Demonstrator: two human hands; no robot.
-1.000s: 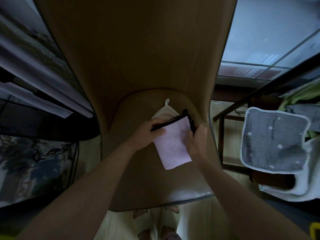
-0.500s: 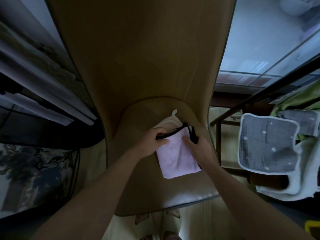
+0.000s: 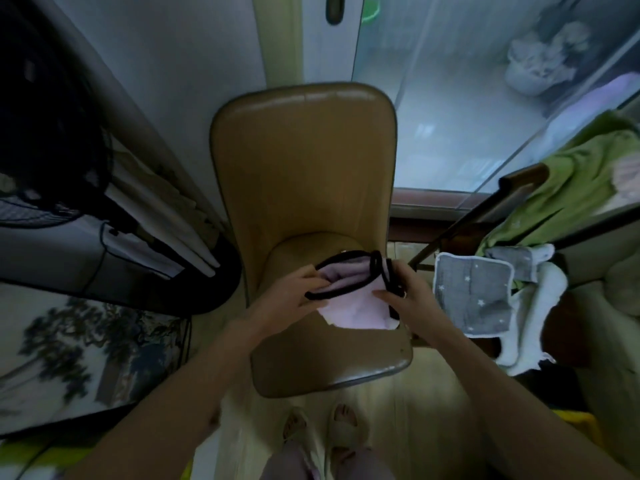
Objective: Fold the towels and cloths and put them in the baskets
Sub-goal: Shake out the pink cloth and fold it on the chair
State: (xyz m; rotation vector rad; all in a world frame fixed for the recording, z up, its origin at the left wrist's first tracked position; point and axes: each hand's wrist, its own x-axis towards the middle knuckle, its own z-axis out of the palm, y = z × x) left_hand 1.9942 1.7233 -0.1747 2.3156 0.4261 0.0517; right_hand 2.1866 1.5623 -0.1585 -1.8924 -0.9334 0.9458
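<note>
Head view: pink cloth [image 3: 356, 306] lies folded on chair seat [image 3: 311, 362], long axis 11-to-5. Left hand [image 3: 294, 292] pinches its 9 o'clock edge; right hand [image 3: 412, 299], equally near, pinches its 3 o'clock edge.

Both forearms are bare from the lower frame edge to the wrists; no sleeve, watch or ring shows. The left hand [image 3: 294, 292] and right hand [image 3: 410, 299] are bare, without gloves. Directly below the hands, at the bottom edge, two feet wear light-coloured open-toed slippers [image 3: 341, 426] with broad straps. The legs below them are clad in pale mauve trousers [image 3: 294, 462], blurred in this view.
</note>
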